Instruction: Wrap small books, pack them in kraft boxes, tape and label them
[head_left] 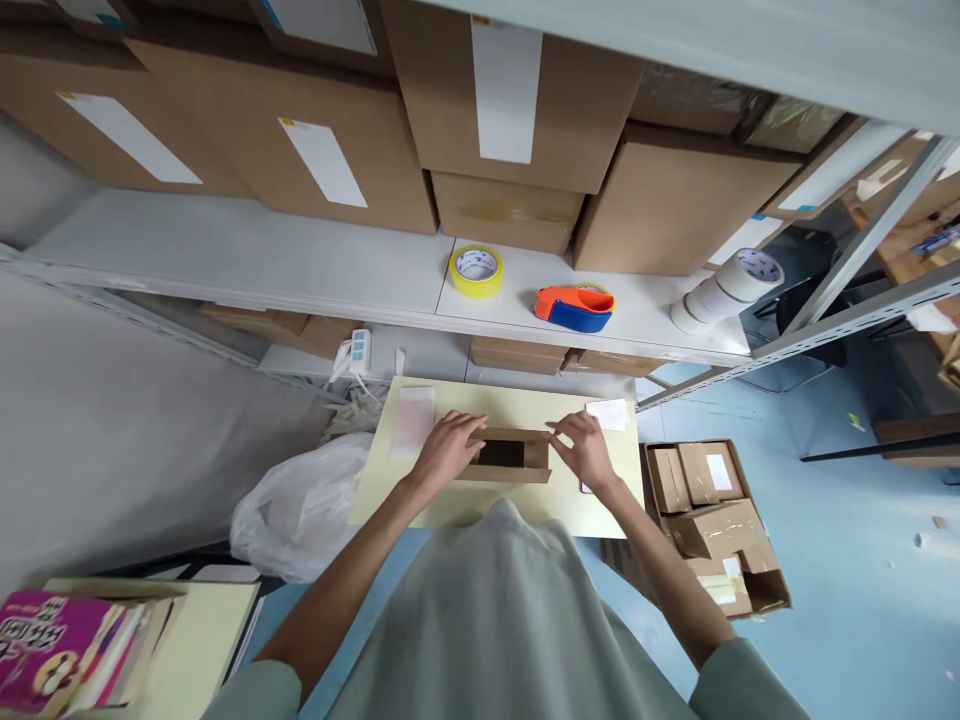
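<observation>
On the pale yellow table (375, 490) lies a small, narrow cardboard box (536, 455), its top uncovered and a front flap folded outward. Something flat and black (501, 453) shows inside; I cannot make out what it is. My left hand (448, 447) grips the box's left end, fingers bent over the edge. At the far right corner, my right hand (583, 447) pinches the cardboard between thumb and fingers. White paper slips (609, 414) lie just beyond my right hand, and a pinkish sheet (412, 420) is left of my left hand. A phone-like edge (586, 488) peeks out by my right wrist.
A shelf (337, 250) behind the table bears large cartons (510, 100), yellow tape (476, 272), an orange-blue tape dispenser (574, 308) and white rolls (727, 290). A carton of small boxes (716, 520) stands right on the floor; a white plastic bag (304, 505) sits left.
</observation>
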